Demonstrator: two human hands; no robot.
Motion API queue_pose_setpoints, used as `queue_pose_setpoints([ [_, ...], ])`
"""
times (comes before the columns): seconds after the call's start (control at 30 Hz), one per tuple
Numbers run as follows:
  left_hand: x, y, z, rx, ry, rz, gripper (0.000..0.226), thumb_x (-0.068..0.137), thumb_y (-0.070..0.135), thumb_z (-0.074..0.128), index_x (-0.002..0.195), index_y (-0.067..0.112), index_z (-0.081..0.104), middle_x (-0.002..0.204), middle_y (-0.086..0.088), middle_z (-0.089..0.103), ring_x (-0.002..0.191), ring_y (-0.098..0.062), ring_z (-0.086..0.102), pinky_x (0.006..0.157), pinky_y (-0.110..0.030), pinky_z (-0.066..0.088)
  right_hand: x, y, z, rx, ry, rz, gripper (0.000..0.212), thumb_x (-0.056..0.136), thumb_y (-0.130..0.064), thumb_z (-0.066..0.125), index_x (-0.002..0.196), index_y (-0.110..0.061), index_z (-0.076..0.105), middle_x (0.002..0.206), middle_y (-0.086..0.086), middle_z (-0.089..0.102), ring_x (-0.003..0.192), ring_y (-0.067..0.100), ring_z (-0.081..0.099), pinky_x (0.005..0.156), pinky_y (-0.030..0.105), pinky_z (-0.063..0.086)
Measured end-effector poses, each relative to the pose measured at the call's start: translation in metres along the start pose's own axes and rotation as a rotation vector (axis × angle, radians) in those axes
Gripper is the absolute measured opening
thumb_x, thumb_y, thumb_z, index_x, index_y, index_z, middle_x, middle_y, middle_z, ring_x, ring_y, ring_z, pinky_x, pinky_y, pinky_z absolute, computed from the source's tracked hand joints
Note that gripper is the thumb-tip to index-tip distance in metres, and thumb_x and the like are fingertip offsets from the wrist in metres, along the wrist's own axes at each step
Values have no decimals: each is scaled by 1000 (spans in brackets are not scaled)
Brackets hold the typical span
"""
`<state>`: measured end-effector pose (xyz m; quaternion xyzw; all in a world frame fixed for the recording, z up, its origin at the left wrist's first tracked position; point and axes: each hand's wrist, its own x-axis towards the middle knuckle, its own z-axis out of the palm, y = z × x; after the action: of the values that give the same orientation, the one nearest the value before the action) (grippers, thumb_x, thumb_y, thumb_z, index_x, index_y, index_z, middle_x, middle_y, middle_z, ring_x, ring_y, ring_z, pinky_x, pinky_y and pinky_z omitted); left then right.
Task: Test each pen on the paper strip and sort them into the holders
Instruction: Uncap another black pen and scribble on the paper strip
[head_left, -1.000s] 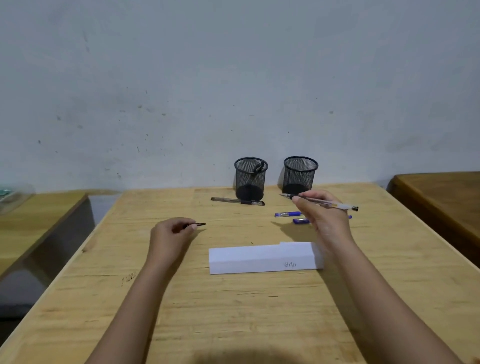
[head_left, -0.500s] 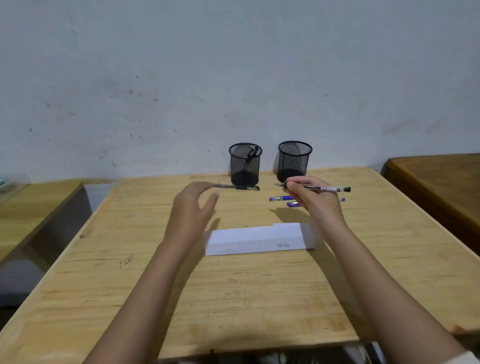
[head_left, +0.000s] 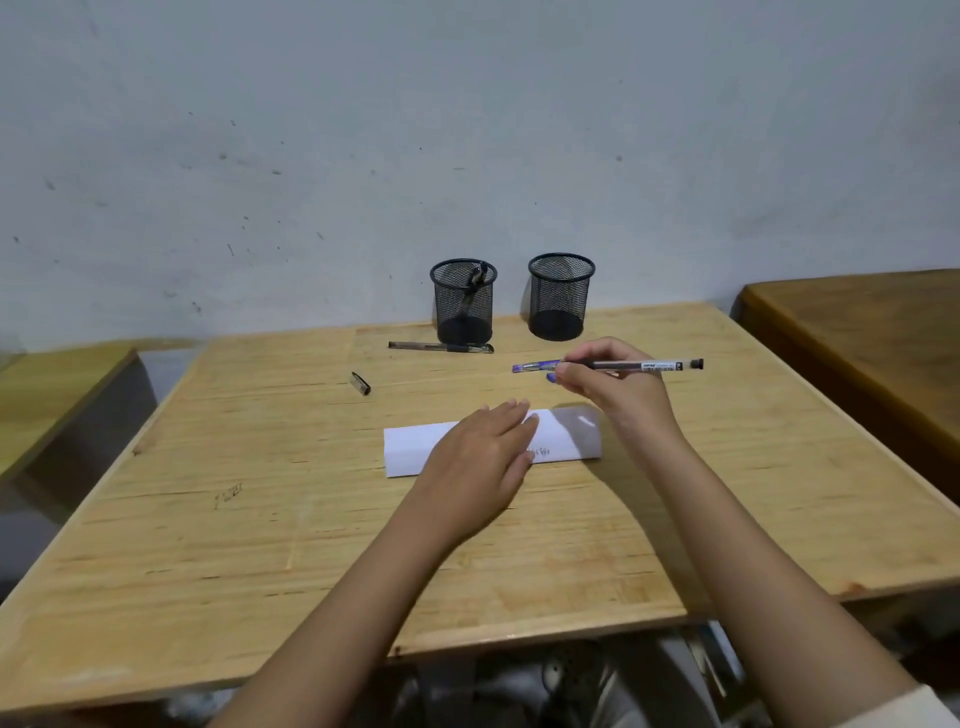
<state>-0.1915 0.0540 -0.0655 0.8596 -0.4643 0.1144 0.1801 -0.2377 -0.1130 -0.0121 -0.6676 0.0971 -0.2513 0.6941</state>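
Note:
My right hand (head_left: 618, 387) pinches an uncapped black pen (head_left: 644, 365) held level above the table, just behind the white paper strip (head_left: 410, 444). My left hand (head_left: 478, 462) lies flat on the strip's middle with straight fingers. A few scribbles show on the strip to the right of that hand. The pen's black cap (head_left: 360, 383) lies on the table to the left. A capped black pen (head_left: 441, 347) lies in front of the left mesh holder (head_left: 463, 301), which has one pen in it. The right mesh holder (head_left: 560, 296) looks empty. A blue pen (head_left: 532, 367) lies partly hidden behind my right hand.
The wooden table (head_left: 260, 519) stands against a grey wall. A lower wooden surface (head_left: 47, 395) sits to the left, and a darker wooden table (head_left: 872, 332) to the right. The near table edge runs across the bottom of the view.
My left hand let go of the pen cap, which now lies on the table, and moved right onto the paper strip. My right hand still holds the pen, slightly nearer the strip.

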Motion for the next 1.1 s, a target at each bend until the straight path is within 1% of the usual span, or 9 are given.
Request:
queue_pose_setpoints([
  [0.07,1,-2,3,-4,-52,-11,43,96,26,44,137,13,43,149,-5,40,140,-18,32,115,-31,22,-2,5,2,-21,-3,18,13,74,3,70,75,-6,62,72,8,65,69,16,64,68,21,52],
  [0.2,-1,-5,6,-1,-165,-53,50,100,33,34,147,19,25,156,1,22,145,-13,17,117,-30,11,-4,21,3,7,-5,101,19,65,-5,76,68,-14,59,69,9,60,61,16,56,65,30,47],
  [0.33,-2,-8,8,16,-321,-120,55,100,44,22,150,26,8,159,5,2,146,-8,-2,119,-34,0,-3,29,1,-59,0,73,18,73,5,70,74,-2,53,62,9,56,46,8,52,52,20,46],
  [0.43,-2,-9,9,8,-384,-153,58,98,49,18,149,28,1,159,8,-6,145,-6,-9,119,-37,-5,-3,33,1,-127,-2,55,19,73,3,72,80,2,54,61,10,57,47,7,54,53,18,48],
  [0.63,-1,-9,10,11,-410,-158,58,98,50,15,149,29,-4,158,9,-10,144,-5,-12,119,-38,-7,0,41,4,-252,13,76,34,68,7,65,55,-10,39,52,6,43,48,12,43,49,23,38],
  [0.7,-1,-9,10,19,-407,-155,58,98,50,15,148,30,-5,158,9,-11,144,-5,-12,119,-38,-7,0,42,6,-299,10,55,33,66,8,63,54,-9,37,55,11,38,55,17,39,55,26,36],
  [0.8,-1,-9,11,20,-403,-153,58,98,50,15,148,30,-5,158,9,-10,145,-6,-11,119,-38,-7,0,48,8,-321,-2,65,27,64,8,60,55,-3,38,58,12,34,58,23,35,55,27,32],
  [0.93,-2,-8,10,20,-402,-157,58,98,50,15,148,30,-4,158,9,-10,145,-7,-11,119,-38,-7,2,53,7,-352,10,77,28,62,5,60,53,-8,36,58,12,33,58,22,35,54,28,32],
  [1.1,-1,-8,10,17,-394,-160,57,98,50,15,148,31,-4,158,8,-9,145,-7,-11,119,-38,-7,2,54,7,-379,9,74,26,65,5,61,55,-5,39,56,11,35,59,22,37,56,30,34],
])
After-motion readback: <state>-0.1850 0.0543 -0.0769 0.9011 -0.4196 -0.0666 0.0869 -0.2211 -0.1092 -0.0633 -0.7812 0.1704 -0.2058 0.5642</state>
